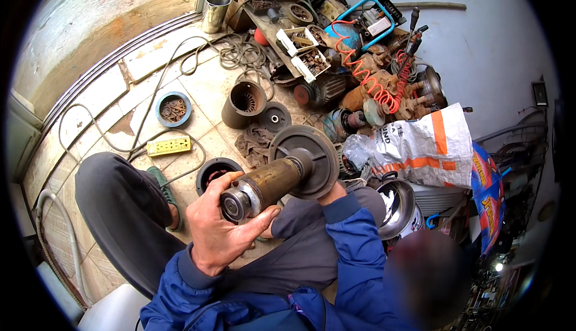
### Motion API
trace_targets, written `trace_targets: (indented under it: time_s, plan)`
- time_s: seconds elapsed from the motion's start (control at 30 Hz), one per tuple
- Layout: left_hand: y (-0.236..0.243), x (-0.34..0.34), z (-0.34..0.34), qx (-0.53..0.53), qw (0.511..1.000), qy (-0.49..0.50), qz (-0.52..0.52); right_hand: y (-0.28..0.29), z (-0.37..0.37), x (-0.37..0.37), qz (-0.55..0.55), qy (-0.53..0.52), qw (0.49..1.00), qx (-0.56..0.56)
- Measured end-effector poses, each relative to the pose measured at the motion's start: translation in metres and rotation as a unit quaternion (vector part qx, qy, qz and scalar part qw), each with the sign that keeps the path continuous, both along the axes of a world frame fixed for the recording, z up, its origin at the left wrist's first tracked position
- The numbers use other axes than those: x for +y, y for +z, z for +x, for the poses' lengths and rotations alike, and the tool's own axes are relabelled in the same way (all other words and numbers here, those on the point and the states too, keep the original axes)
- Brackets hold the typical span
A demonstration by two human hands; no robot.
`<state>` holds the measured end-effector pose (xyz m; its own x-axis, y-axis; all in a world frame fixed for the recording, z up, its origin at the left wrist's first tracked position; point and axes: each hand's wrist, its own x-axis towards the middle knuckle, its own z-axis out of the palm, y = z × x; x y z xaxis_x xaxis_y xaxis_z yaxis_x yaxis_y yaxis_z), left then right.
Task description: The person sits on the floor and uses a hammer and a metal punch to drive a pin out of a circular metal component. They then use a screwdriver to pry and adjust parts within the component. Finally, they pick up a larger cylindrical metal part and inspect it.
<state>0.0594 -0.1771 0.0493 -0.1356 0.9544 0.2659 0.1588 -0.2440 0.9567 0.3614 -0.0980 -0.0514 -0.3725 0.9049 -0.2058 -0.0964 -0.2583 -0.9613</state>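
A brass-coloured motor rotor (271, 182) lies slantwise above my lap, with a bearing on its near end. A round dark metal end cover (324, 181) sits around the shaft at its far end. My left hand (223, 229) grips the near end, the thumb stretched along the underside. Behind the end cover is my right hand (332, 194); only its wrist side shows and its fingers are hidden. Under the rotor, on the floor, stands a round dark housing (207, 172) with reddish windings inside. Farther off are a hollow cylindrical motor housing (231, 112) and a small round cover (282, 112).
A brown rag (255, 142), a yellow power strip (169, 146) and a blue-rimmed bowl (160, 115) of screws lie on the tiles. Cables (240, 55) trail across the floor. Motors, a red coiled hose (384, 94) and a white-orange sack (420, 145) crowd the right.
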Motion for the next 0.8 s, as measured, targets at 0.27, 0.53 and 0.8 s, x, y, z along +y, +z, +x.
trace_targets:
  time_s: [0.27,0.53,0.8]
  plan:
    - [-0.014,0.005,-0.001,-0.047,0.997,-0.008,-0.062,0.019,-0.018,0.01,-0.142,-0.147,0.954,0.22]
    - [-0.021,0.012,-0.005,-0.119,0.981,-0.009,-0.153,0.054,-0.042,0.018,-0.244,-0.232,0.922,0.19]
    - [-0.02,0.012,-0.013,-0.181,0.98,0.042,-0.077,0.042,-0.046,0.024,-0.248,-0.217,0.915,0.231]
